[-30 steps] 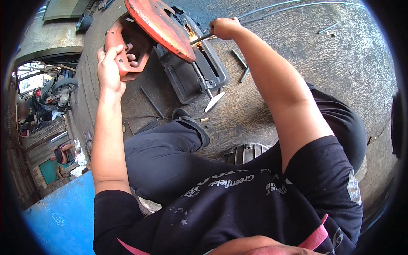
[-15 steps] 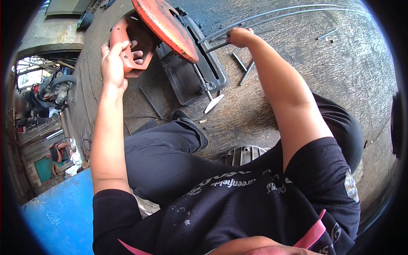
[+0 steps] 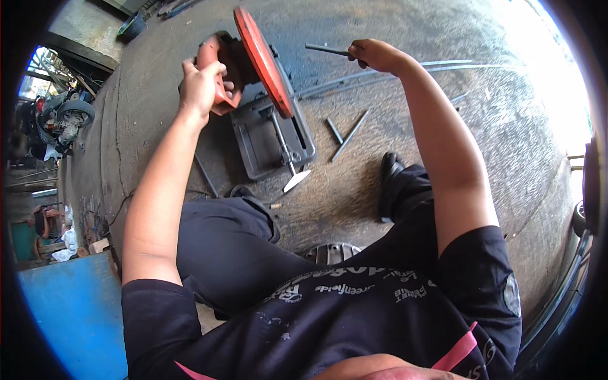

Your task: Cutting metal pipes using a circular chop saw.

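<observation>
My left hand point(image 3: 199, 90) is wrapped around the orange-red handle point(image 3: 208, 56) of a chop saw. The saw's round red blade guard point(image 3: 265, 66) is tilted above its dark grey base point(image 3: 256, 168). A screw clamp with a pale crank handle point(image 3: 296, 181) sticks out of the base's near end. To the right of the saw, my right hand point(image 3: 378, 56) is closed on the end of a short metal bar point(image 3: 326, 49), which points left toward the guard, apart from it. The blade is hidden behind the guard.
Two short cut bars point(image 3: 350, 135) lie on the concrete floor right of the saw. Long thin metal bars point(image 3: 392, 74) stretch away to the right. Another bar point(image 3: 206, 176) lies left of the base. A ribbed metal part point(image 3: 332, 253) sits between my legs; a blue panel point(image 3: 69, 310) stands lower left.
My right hand has raised the bar up and away from the saw base. My left hand remains on the saw handle. The view has shifted, and my right foot now shows.
</observation>
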`<state>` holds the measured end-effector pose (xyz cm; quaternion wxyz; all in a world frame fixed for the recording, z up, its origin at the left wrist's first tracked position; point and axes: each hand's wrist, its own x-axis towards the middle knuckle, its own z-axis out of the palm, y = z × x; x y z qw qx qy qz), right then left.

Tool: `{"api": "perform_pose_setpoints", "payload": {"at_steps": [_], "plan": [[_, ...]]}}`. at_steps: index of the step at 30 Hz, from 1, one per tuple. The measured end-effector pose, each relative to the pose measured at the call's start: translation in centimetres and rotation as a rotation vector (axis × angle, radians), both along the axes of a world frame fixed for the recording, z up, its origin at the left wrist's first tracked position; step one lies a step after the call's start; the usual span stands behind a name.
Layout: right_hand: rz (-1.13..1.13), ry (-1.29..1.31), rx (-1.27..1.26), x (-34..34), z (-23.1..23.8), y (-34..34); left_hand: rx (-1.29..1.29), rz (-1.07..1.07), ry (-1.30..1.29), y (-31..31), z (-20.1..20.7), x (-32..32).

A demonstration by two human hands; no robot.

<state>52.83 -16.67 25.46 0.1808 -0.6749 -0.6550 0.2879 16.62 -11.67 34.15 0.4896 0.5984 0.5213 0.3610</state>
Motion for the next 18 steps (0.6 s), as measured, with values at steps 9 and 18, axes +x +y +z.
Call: {"api": "perform_pose_setpoints", "payload": {"at_steps": [9,18], "plan": [[-0.099,0.352,0.166,-7.8,12.2,-6.9,0.251,0.127,0.387,1.3,-0.5,-0.2],[0.01,1.286,0.167,-17.2,12.9,-8.9,0.532,-0.466,-0.208,-4.6,6.0,3.1]]}}
